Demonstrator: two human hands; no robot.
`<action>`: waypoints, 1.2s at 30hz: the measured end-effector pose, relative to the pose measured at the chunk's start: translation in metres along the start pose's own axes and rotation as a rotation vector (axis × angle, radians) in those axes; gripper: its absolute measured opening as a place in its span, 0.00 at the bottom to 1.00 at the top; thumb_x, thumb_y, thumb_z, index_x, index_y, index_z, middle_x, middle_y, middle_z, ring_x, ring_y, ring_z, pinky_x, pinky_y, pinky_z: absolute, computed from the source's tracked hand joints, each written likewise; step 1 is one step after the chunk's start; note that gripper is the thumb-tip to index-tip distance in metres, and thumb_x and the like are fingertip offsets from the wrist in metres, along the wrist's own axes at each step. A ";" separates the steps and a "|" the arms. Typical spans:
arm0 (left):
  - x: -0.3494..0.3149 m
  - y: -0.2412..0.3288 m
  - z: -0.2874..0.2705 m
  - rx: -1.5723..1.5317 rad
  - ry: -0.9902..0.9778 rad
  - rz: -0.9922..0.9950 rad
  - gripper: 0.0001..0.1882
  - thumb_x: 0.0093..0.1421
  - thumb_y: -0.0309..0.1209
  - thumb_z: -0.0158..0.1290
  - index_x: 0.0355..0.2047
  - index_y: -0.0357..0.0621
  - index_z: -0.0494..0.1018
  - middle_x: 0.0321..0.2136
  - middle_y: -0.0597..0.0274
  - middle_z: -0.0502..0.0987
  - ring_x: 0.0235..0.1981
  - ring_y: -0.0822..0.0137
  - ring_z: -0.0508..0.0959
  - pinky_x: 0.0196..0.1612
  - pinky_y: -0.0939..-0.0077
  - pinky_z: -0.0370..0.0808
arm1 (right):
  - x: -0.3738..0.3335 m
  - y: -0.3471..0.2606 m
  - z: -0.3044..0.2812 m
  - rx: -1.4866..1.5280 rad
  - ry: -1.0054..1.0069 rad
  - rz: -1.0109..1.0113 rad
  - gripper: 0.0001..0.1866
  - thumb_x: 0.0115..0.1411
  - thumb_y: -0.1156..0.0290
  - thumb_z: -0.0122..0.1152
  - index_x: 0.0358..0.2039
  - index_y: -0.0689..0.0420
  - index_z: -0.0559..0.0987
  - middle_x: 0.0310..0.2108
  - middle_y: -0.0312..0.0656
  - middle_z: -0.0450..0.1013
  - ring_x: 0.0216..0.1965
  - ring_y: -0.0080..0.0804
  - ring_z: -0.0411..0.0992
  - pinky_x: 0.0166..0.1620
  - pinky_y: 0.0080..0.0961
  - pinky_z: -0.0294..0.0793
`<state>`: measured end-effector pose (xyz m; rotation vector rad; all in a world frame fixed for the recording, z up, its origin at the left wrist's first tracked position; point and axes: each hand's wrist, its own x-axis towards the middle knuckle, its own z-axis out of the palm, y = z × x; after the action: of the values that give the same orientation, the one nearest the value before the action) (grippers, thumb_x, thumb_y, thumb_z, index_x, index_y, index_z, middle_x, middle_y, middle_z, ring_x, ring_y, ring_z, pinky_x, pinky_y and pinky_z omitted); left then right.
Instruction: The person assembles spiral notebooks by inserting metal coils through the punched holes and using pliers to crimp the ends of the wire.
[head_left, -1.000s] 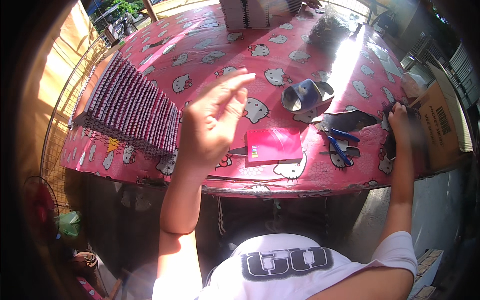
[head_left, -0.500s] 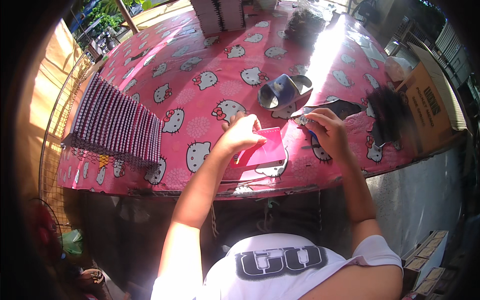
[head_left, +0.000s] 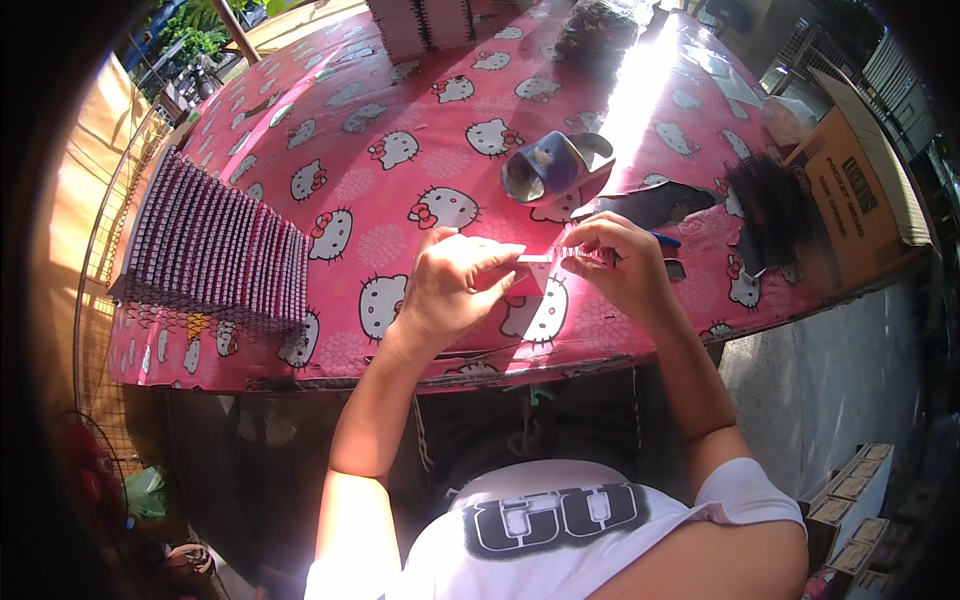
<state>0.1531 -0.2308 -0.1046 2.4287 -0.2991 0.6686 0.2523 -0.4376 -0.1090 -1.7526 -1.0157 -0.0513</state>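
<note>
My left hand [head_left: 445,285] is closed, pinching a small pink memo pad [head_left: 535,259] between thumb and fingers. The pad is turned nearly edge-on above the table. At its right end, my right hand [head_left: 628,265] is closed with its fingertips on a thin spiral binding coil [head_left: 572,253]. The coil lies against the pad's edge; my fingers hide part of it, so I cannot tell how far it is threaded. Just right of that hand, a blue pen-like object [head_left: 667,240] lies on the table. A blue and grey slipper [head_left: 545,168] rests beyond my hands.
A tall stack of spiral-bound pads [head_left: 215,245] stands at the left, another stack [head_left: 420,25] at the back. Black coils [head_left: 765,215] lie at the right beside a cardboard box [head_left: 850,190]. The pink tablecloth [head_left: 380,245] is torn near a dark patch [head_left: 655,205].
My left hand has lifted the pad from the table and tilted it edge-on. My right hand has moved left and brought the coil to the pad's edge.
</note>
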 end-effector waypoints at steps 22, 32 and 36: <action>-0.030 0.022 0.025 0.102 0.286 -0.257 0.11 0.45 0.32 0.65 0.32 0.52 0.80 0.31 0.73 0.80 0.39 0.68 0.73 0.49 0.65 0.59 | -0.004 -0.019 0.017 -0.323 -0.093 -0.089 0.12 0.55 0.67 0.63 0.38 0.56 0.74 0.32 0.43 0.70 0.32 0.43 0.73 0.31 0.35 0.71; -0.030 0.028 0.023 0.107 0.283 -0.246 0.13 0.44 0.24 0.65 0.33 0.45 0.81 0.30 0.65 0.80 0.37 0.65 0.74 0.44 0.70 0.70 | -0.003 -0.024 0.032 -0.275 0.009 -0.137 0.08 0.50 0.71 0.66 0.29 0.57 0.75 0.26 0.41 0.69 0.31 0.42 0.71 0.32 0.35 0.70; -0.034 0.023 0.029 0.089 0.315 -0.260 0.11 0.44 0.32 0.66 0.31 0.51 0.80 0.31 0.71 0.79 0.37 0.68 0.72 0.49 0.64 0.58 | -0.008 -0.015 0.039 -0.413 0.045 -0.219 0.08 0.48 0.75 0.66 0.29 0.56 0.75 0.27 0.42 0.69 0.31 0.42 0.71 0.32 0.35 0.70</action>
<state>0.1279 -0.2644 -0.1315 2.3416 0.1734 0.9437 0.2213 -0.4102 -0.1178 -1.9874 -1.2230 -0.4659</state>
